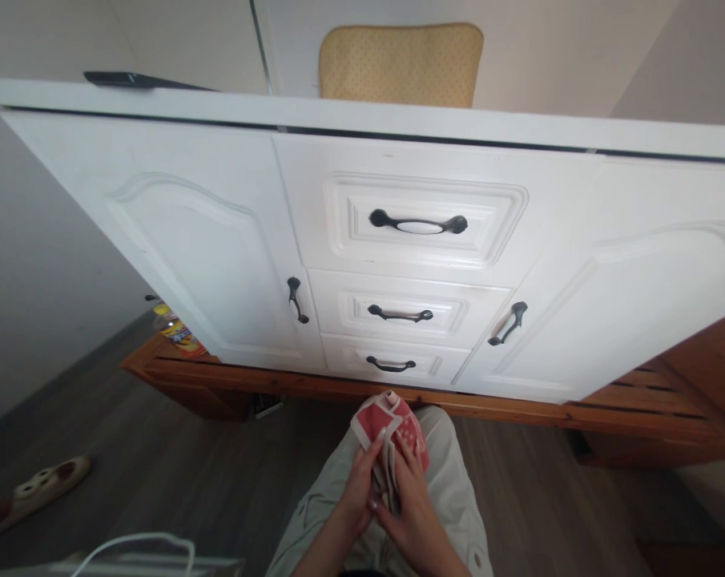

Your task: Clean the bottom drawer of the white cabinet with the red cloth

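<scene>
**Both hands closing on a red cloth, low in the frame**

At the bottom centre of the frame, a red-and-white cloth (387,426) is being held over the person's lap, bunched so that its pattern is hard to make out. The left hand (357,489) is gripping its left edge, thumb lying on top. The right hand (411,506) is pressing against the cloth's right side, fingers curled about the folds; how far the fabric runs down between the palms is hidden. Both forearms are cut off by the lower edge.

Under the hands, pale trousers (452,489) are showing, and dark wood flooring (175,473) is spreading out around them. Filling the middle of the frame, a white cabinet (206,232) is standing on a wooden base (518,409), its three drawers stacked at the centre, the top drawer handle (418,223) dark with a white middle. At lower left a slipper (43,485) is lying, partly cut off. At upper centre a tan chair back (401,64) is peeking above the cabinet top.
</scene>
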